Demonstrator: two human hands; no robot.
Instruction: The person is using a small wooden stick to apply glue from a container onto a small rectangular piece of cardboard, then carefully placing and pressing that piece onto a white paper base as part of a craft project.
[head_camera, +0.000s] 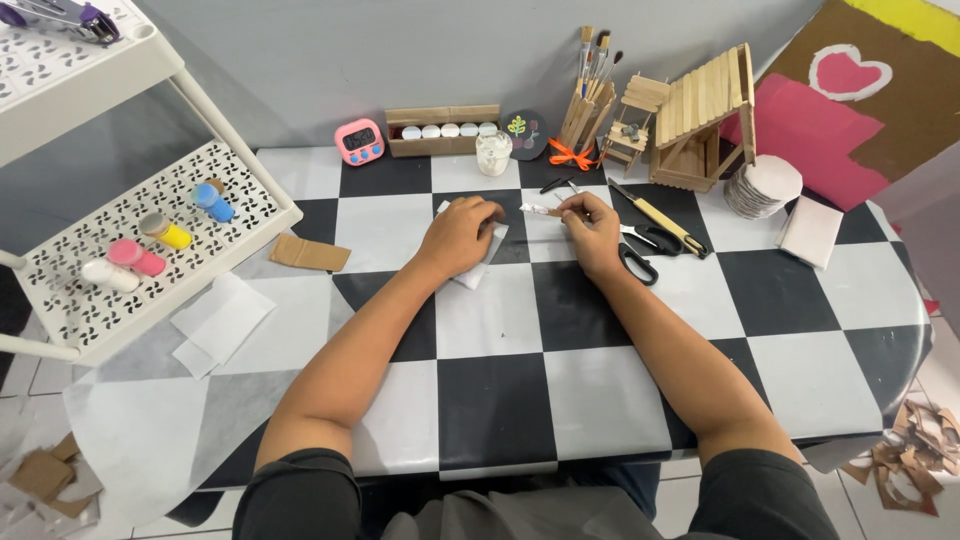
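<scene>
White paper and a small stick on a checkered table.
The left hand (458, 232) presses flat on the white paper (478, 262). Just beside it, the right hand (592, 230) pinches a small stick (541, 210) in its fingertips, near the black scissors (640, 252).

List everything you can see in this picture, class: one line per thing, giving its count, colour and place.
Table: one, black and white checks, centre.
Paper sheet: one, white, under left hand.
Small strip: one, pale, at right fingertips.
Scissors: one, black handles, beside right hand.
Stick house: one, wooden, far right.
Brush holder: one, wooden, far edge.
Timer: one, pink, far edge.
Paint bottles: four, blue, yellow, pink, white, cart shelf.
Cardboard piece: one, brown, table's left.
Left hand: one, pressing paper.
Right hand: one, pinching strip.
</scene>
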